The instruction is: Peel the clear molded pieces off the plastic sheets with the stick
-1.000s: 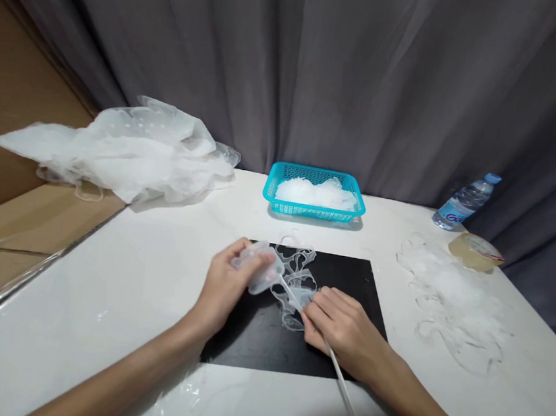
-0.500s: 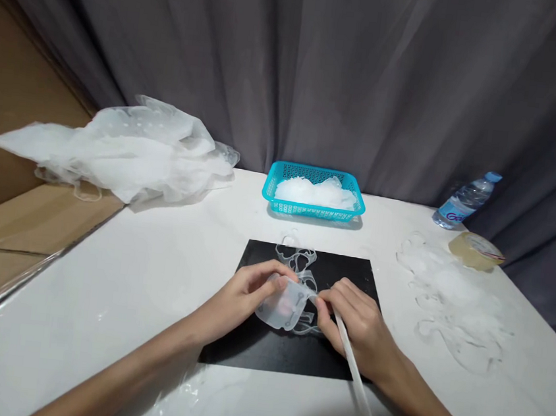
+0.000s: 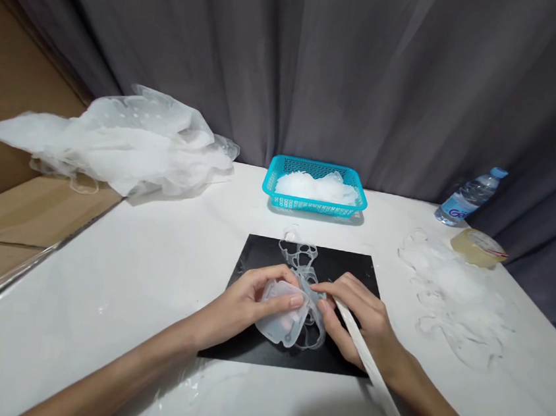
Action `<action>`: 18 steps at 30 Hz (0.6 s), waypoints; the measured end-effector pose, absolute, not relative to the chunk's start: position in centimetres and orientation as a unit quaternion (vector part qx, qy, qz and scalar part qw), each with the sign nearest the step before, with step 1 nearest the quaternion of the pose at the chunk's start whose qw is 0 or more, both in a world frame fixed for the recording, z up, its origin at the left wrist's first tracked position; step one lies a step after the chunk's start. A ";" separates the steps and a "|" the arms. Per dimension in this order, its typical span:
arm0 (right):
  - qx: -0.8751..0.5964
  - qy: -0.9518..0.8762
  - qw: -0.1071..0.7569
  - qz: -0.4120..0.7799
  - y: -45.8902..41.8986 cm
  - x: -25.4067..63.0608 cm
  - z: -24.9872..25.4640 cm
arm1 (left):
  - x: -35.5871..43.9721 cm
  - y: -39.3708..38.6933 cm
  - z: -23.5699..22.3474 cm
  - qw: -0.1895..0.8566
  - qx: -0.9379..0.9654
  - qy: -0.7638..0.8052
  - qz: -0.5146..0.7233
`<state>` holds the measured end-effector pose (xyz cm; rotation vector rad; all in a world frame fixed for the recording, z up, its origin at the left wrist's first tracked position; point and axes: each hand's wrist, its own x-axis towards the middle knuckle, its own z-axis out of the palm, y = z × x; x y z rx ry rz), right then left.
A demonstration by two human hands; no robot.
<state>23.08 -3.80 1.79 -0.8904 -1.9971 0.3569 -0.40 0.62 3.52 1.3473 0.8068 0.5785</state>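
Observation:
Over a black mat, my left hand pinches a translucent, frosted plastic piece with rounded corners, thumb on top. Thin clear trimmings with cut-out holes stretch from the piece toward the mat's far edge and hang at its right side. My right hand is closed around a slim white stick-like tool, whose dark-tipped end points toward me. Its other end is hidden by the fingers. The right fingertips touch the trimming along the piece's right edge.
A turquoise basket with whitish translucent pieces stands behind the mat. At right are a pile of clear scraps, a tape roll and a water bottle. A bulky white plastic bundle and cardboard lie at left.
The left thumb has moved right across the plastic piece, which has tilted. My right fingers have opened out a little at its edge, and the tool's near end has swung right.

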 end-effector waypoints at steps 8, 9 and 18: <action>-0.358 -0.779 0.443 0.262 -4.2 22.8 2.3 | -0.2 0.3 3.8 0.690 0.581 0.346 0.260; -0.363 -0.775 0.441 0.273 -4.2 22.8 2.4 | -0.2 0.3 3.9 0.691 0.581 0.343 0.259; -0.363 -0.752 0.441 0.328 -4.1 23.0 3.0 | 0.0 0.0 4.3 0.707 0.578 0.325 0.247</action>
